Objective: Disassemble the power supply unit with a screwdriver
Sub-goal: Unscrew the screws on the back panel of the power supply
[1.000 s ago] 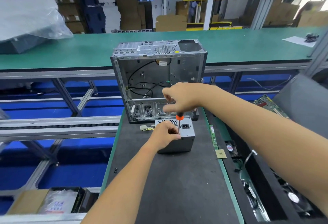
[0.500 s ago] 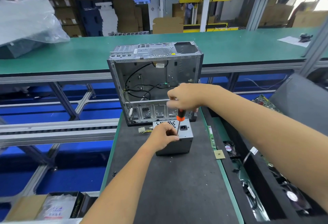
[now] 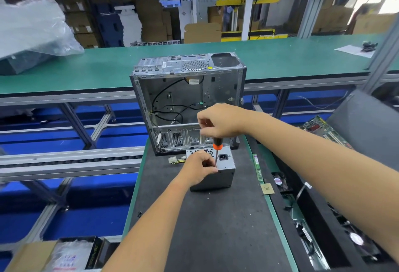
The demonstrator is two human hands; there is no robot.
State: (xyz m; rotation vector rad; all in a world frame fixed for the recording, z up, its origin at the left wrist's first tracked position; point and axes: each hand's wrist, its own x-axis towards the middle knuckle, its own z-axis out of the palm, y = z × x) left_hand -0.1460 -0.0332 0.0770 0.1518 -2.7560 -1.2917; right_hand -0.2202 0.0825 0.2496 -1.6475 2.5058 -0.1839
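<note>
On the dark worktop (image 3: pixel 216 228), just in front of the emptied computer case (image 3: pixel 187 103), the left hand (image 3: pixel 199 167) curls over the near edge of the power supply unit (image 3: pixel 224 168), its fingers by the shaft tip. Further right, the right hand (image 3: pixel 220 121) grasps the handle of the upright screwdriver (image 3: pixel 216 148) from above. If the tip sits badly in the screw, turning could make it slip off and jab the bracing fingers, or strip the head.
</note>
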